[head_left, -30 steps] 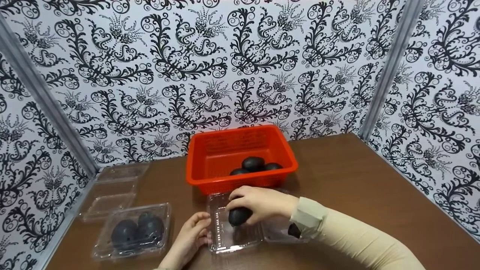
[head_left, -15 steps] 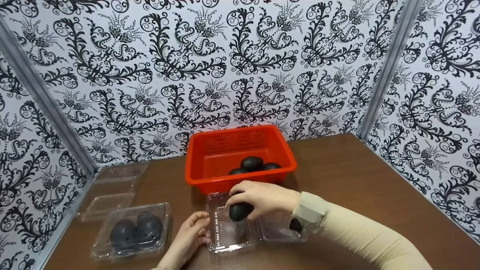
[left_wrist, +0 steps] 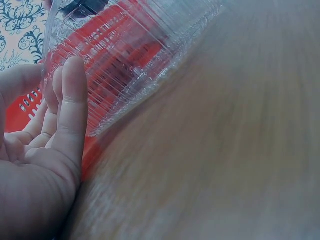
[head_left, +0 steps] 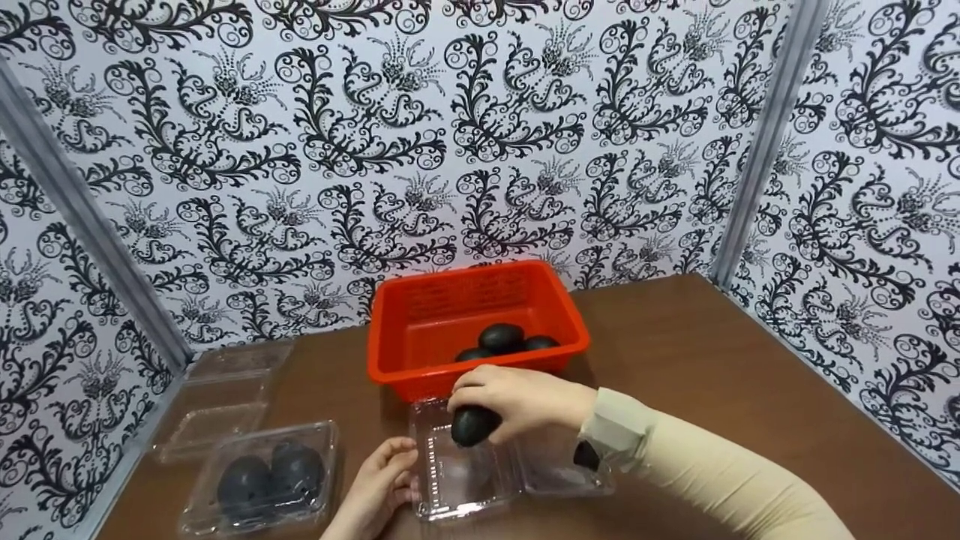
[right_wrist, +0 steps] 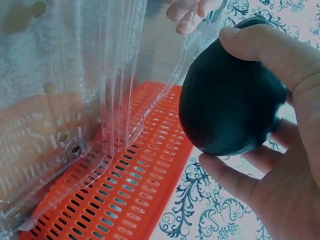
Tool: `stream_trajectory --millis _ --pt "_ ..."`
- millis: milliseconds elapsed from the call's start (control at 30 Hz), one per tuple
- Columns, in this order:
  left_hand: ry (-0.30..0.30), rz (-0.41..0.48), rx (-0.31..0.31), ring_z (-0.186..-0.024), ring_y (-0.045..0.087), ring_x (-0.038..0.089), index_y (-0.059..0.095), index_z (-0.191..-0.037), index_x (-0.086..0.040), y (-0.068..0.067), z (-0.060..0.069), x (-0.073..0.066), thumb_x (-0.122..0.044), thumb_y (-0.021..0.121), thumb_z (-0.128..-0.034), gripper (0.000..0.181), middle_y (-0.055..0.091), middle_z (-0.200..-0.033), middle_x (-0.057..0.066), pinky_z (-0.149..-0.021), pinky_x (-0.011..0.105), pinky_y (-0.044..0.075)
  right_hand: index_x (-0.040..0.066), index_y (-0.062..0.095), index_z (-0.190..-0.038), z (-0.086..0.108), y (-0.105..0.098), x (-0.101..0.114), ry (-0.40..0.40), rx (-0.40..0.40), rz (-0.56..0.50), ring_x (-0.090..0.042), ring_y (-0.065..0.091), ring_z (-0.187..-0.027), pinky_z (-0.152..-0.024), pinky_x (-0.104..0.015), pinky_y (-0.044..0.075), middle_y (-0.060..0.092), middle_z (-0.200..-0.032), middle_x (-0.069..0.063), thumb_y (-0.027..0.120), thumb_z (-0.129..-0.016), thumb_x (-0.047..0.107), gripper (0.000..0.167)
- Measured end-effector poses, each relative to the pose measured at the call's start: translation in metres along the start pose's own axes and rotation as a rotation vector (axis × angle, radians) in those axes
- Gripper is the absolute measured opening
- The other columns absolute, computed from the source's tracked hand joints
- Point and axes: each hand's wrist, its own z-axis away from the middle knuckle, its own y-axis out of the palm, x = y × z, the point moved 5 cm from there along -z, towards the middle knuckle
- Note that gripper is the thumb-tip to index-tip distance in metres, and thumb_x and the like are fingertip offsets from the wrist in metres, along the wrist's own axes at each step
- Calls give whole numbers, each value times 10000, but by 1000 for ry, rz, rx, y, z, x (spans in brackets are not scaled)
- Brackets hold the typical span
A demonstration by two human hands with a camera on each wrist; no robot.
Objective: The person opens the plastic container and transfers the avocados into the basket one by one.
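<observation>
A dark avocado (head_left: 474,426) is gripped in my right hand (head_left: 517,397), above the left half of an open clear plastic clamshell box (head_left: 465,506). In the right wrist view, thumb and fingers curl round the smooth avocado (right_wrist: 230,100), which is apart from the box wall. My left hand (head_left: 382,480) stands at the box's left edge. The left wrist view has its lightly bent fingers (left_wrist: 72,105) against the clear side wall; the thumb tip is hard to make out. The box's other half lies folded out to the right, partly beneath my right wrist.
Behind the box stands a red plastic basket (head_left: 390,330) with several avocados (head_left: 501,339) in it. At left, a closed clear box (head_left: 195,510) contains two avocados (head_left: 247,484). Farther back lies another open clear box (head_left: 217,405), near the patterned wall (head_left: 375,150).
My right hand has lifted the avocado slightly from low in the box and tilted it. The left hand stays at the box's edge. The head view has tipped a little upward.
</observation>
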Motion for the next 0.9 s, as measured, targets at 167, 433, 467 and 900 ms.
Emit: stream_trajectory --millis 167,433,467,900 --pt "3 5 -3 -618 538 108 498 -1080 -67 -1 2 0 -92 566 -951 149 517 -814 24 -550 232 508 195 611 -1201 0 0 1 6 -20 -11 -155 512 -1168 -1042 -278 390 564 -1263 -3 826 -715 224 532" --pt "3 0 -6 -630 526 105 492 -1100 -50 0 3 -1 -106 567 -959 170 509 -831 33 -575 241 513 201 613 -1207 -3 -2 0 -3 -45 -24 -154 511 -1164 -1040 -290 394 562 -1249 6 823 -710 192 540" --pt "4 1 -7 -634 526 106 492 -1101 -48 0 3 -1 -105 568 -958 172 509 -834 34 -577 242 513 201 614 -1205 -3 -3 -1 -2 -47 -28 -156 512 -1161 -1038 -294 398 564 -1245 6 819 -710 186 537" --pt "5 4 -15 -641 523 118 490 -1108 -37 0 4 -1 -103 577 -952 190 514 -856 44 -580 247 509 208 600 -1244 -6 -3 -7 37 -23 -35 -181 499 -1188 -1058 -333 382 566 -1260 -12 826 -704 199 585"
